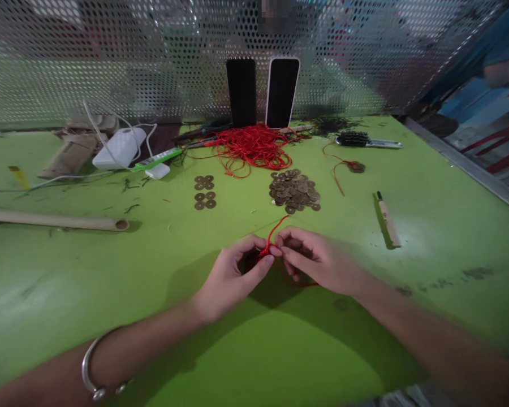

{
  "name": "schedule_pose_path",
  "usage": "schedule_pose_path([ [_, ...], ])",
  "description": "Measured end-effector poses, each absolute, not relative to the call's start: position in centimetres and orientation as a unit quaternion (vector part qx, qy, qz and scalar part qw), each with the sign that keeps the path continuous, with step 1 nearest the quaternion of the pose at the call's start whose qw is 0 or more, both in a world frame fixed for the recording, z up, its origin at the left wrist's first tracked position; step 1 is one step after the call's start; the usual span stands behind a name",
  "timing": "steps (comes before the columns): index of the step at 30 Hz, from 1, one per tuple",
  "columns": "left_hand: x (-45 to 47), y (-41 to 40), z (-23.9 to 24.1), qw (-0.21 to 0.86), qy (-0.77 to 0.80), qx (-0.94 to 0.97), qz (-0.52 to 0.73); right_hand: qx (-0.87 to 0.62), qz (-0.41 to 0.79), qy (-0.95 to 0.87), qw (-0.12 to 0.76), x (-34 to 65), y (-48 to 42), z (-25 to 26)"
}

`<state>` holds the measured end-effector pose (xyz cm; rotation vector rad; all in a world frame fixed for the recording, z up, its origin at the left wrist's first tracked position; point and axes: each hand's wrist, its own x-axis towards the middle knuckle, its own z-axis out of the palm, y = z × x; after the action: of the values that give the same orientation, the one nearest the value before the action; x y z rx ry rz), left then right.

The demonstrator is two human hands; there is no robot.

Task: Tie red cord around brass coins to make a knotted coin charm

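My left hand (233,277) and my right hand (318,257) meet over the green table (254,350), fingertips pinched together on a short red cord (275,232) that loops up between them. Both hands are closed on that cord. Beyond them lies a heap of round brass coins (294,191), and to its left several coins laid out in small rows (205,192). A tangle of red cord (252,147) sits further back. A silver bangle circles my left wrist.
Two dark phones (263,93) lean on the perforated metal screen at the back. A white charger with cables (119,148), a bamboo tube (55,220), a brush (365,139), a lighter (389,221) and one corded coin (356,167) lie around.
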<state>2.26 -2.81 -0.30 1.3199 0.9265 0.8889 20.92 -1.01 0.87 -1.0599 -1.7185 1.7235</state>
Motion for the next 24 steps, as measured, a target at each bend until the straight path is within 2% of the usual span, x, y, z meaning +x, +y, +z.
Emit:
schedule_pose_path([
  [6, 2.41, -3.01, -0.58, 0.573, 0.410, 0.590, 0.395, -0.391, 0.616, -0.635, 0.254, 20.95, -1.03, 0.86],
  [12, 2.40, -3.50, -0.48, 0.485, 0.439, 0.640, 0.404, -0.393, 0.610, -0.635, 0.267, 21.05, -1.01, 0.89],
  [19, 2.29, -3.12, -0.58, 0.495, 0.465, 0.608, 0.412, -0.412, 0.584, -0.654, 0.249, 21.23, -1.14, 1.04],
  [24, 2.09, -3.37, -0.30, 0.401, 0.438, 0.677, 0.435, -0.413, 0.563, -0.683, 0.216, 21.02, -1.27, 1.12],
])
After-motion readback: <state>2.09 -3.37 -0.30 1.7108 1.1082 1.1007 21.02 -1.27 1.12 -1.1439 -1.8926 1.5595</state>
